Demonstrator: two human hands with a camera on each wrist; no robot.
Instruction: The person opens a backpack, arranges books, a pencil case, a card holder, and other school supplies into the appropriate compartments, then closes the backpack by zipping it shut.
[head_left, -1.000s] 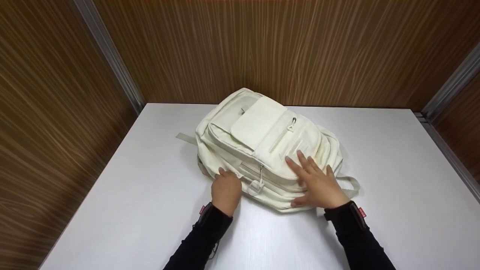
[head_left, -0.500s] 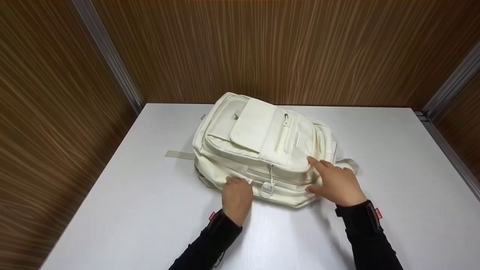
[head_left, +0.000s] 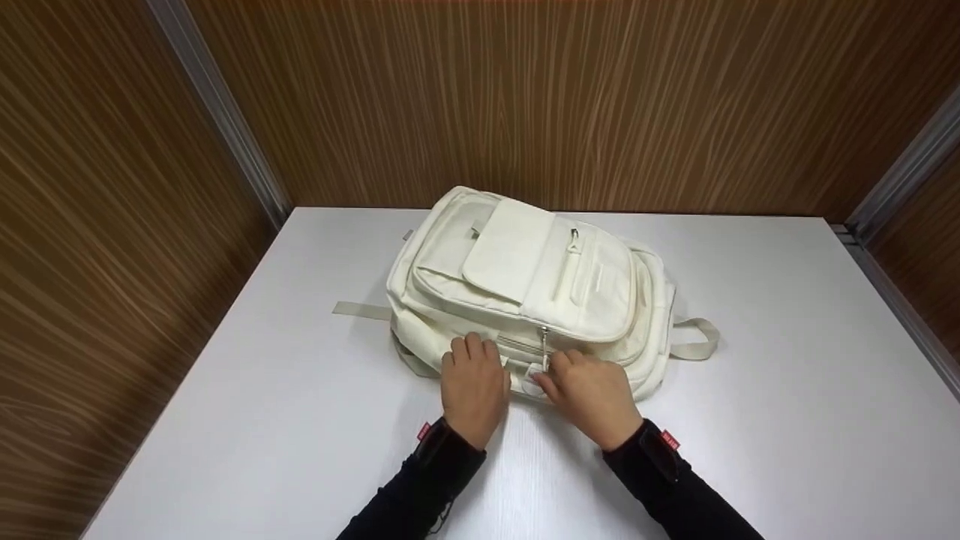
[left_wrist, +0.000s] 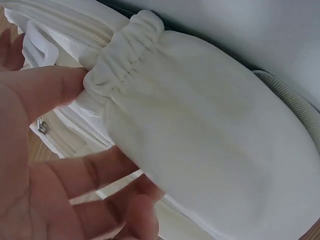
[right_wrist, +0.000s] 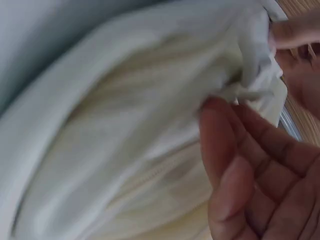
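Observation:
A cream backpack lies on its back on a white table, front pockets facing up. My left hand grips its near side; in the left wrist view, thumb and fingers hold the gathered edge of the side pocket. Beside it, my right hand has its fingers curled at the zipper pull, whose white tag is partly hidden by the thumb. In the right wrist view, which is blurred, the fingertips meet a thin pale cord.
The white table runs back to a brown wood-grain panel. Another such panel stands at the left. A webbing strap sticks out left of the backpack, and a strap loop lies at its right.
My right hand has moved left and down from the backpack's right end to the zipper pull, and its fingers have curled. The backpack has shifted slightly left and turned. My left hand stays at the side pocket.

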